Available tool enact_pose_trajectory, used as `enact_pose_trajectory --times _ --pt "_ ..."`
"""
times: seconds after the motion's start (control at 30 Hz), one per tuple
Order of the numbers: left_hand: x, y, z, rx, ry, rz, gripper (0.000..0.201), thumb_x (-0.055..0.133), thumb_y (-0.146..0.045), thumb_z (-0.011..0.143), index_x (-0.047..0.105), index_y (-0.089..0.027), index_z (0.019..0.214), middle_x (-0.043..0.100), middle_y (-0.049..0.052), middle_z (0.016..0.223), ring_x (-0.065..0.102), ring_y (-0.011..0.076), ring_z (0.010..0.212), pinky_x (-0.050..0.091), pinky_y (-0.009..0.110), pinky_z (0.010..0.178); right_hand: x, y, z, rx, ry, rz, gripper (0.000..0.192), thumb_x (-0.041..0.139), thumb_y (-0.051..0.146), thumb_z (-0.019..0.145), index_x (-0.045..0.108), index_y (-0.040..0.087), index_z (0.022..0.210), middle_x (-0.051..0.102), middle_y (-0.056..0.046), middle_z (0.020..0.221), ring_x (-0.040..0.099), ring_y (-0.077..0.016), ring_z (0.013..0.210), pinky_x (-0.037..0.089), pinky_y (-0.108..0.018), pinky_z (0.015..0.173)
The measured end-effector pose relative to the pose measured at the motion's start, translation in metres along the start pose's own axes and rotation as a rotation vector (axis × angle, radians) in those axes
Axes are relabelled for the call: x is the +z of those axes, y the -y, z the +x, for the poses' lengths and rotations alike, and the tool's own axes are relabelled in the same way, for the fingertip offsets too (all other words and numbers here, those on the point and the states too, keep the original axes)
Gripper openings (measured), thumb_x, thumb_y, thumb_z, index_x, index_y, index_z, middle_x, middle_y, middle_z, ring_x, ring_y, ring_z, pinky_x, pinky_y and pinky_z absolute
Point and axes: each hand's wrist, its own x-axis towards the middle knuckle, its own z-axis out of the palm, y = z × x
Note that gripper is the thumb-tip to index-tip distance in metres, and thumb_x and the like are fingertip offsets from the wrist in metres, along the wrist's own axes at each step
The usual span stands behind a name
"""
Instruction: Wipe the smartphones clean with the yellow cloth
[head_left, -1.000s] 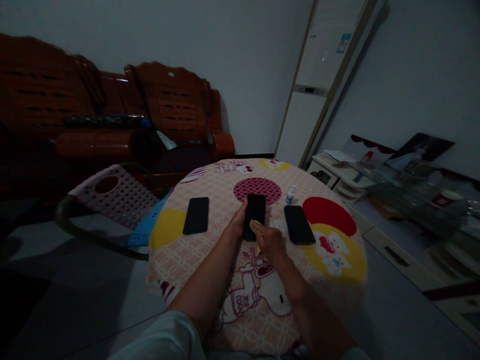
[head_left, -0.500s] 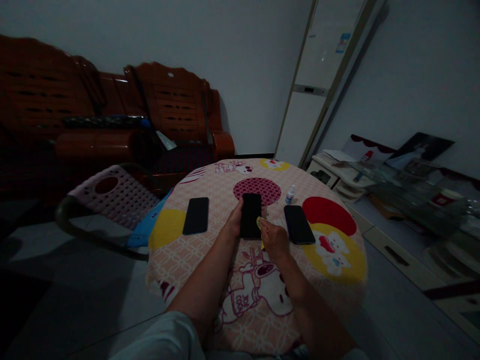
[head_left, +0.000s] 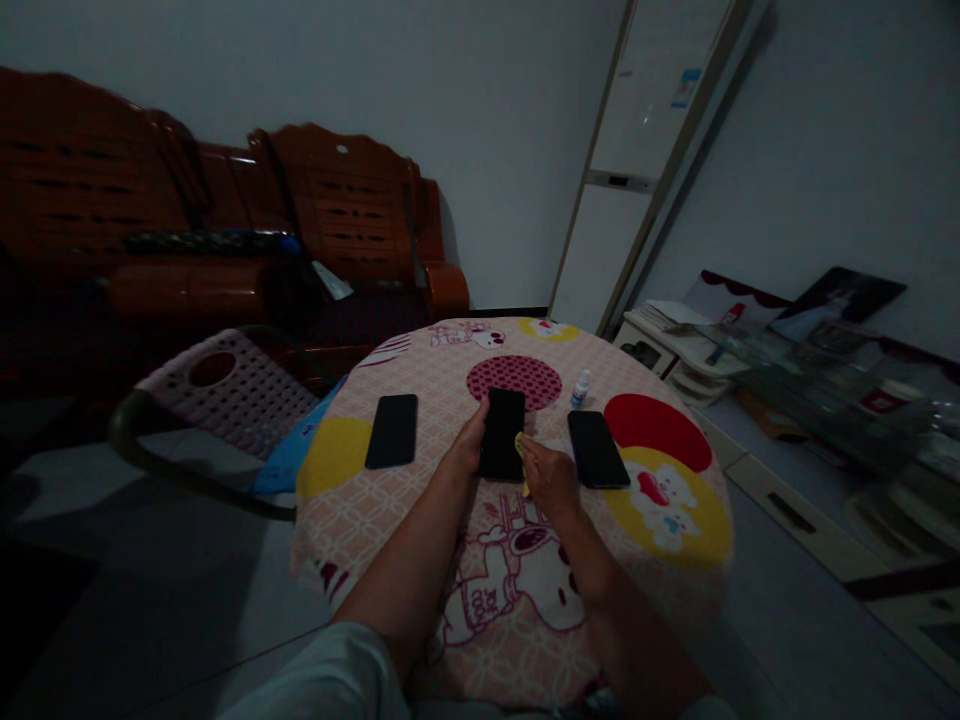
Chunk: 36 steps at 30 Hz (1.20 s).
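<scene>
In a dim room, two bare forearms reach up from the bottom edge toward the center of the frame, over a round table covered by a pink patterned tablecloth point(head_left: 442, 390). The left hand point(head_left: 471, 440) grips a black smartphone point(head_left: 501, 435) by its left edge, its dark screen facing up, just below the middle of the picture. The right hand point(head_left: 549, 480) pinches a small yellow cloth point(head_left: 520, 442) at the phone's lower right edge. Whether the phone rests on the table or is slightly lifted is hard to tell. A second phone point(head_left: 392, 431) lies left of center; a third phone point(head_left: 598, 449) lies right of center, with a small white bottle point(head_left: 580, 390) standing upright just above it. A woven chair point(head_left: 247, 385) is at left, a carved wooden sofa point(head_left: 345, 215) at upper left, and a tall white air conditioner point(head_left: 611, 230) at upper right.
</scene>
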Motion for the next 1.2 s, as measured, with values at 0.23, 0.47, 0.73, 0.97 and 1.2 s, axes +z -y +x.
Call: enact_pose_trajectory --times 0.23,0.47,0.73,0.97,1.2 --pt "0.006 0.005 -0.001 -0.049 -0.063 0.084 0.064 0.039 -0.065 0.085 0.066 -0.008 0.099 0.071 0.015 0.081 0.067 0.0236 0.066 0.052 0.035 0.069 -0.001 -0.006 0.003 0.022 -0.088 0.029 0.033 0.042 0.022 0.092 0.064 0.022 0.117 0.074 -0.007 0.100 0.070 -0.0176 0.082 0.047 -0.022 0.073" --pt "0.010 0.008 -0.003 -0.046 -0.153 0.146 0.057 0.043 -0.063 0.084 0.066 -0.011 0.094 0.071 0.012 0.075 0.066 0.0223 0.061 0.052 0.034 0.068 0.003 -0.010 0.003 0.035 -0.091 0.028 0.033 0.043 0.023 0.092 0.064 0.023 0.117 0.073 -0.007 0.101 0.070 -0.0175 0.082 0.048 -0.022 0.072" --pt "0.009 0.005 0.000 -0.083 -0.069 0.117 0.070 0.031 -0.069 0.084 0.066 -0.010 0.096 0.070 0.014 0.077 0.066 0.0228 0.063 0.051 0.035 0.068 -0.004 0.005 0.000 -0.017 0.008 0.010 0.029 0.049 0.022 0.090 0.067 0.026 0.112 0.075 -0.006 0.093 0.070 -0.0175 0.080 0.046 -0.021 0.070" --pt "0.028 0.026 0.005 -0.165 -0.102 0.248 0.069 0.033 -0.073 0.081 0.064 -0.012 0.088 0.069 0.010 0.074 0.065 0.0201 0.061 0.052 0.032 0.065 0.003 -0.021 0.007 0.095 -0.207 0.074 0.033 0.044 0.025 0.091 0.067 0.019 0.113 0.074 -0.009 0.097 0.071 -0.0198 0.079 0.049 -0.023 0.069" --pt "0.031 0.024 0.006 -0.143 -0.084 0.237 0.083 0.022 -0.082 0.075 0.065 -0.012 0.083 0.066 0.010 0.066 0.062 0.0194 0.056 0.049 0.029 0.057 0.004 -0.008 0.001 -0.064 -0.099 0.190 0.031 0.048 0.024 0.089 0.068 0.021 0.112 0.072 -0.009 0.104 0.070 -0.0217 0.090 0.052 -0.026 0.077"
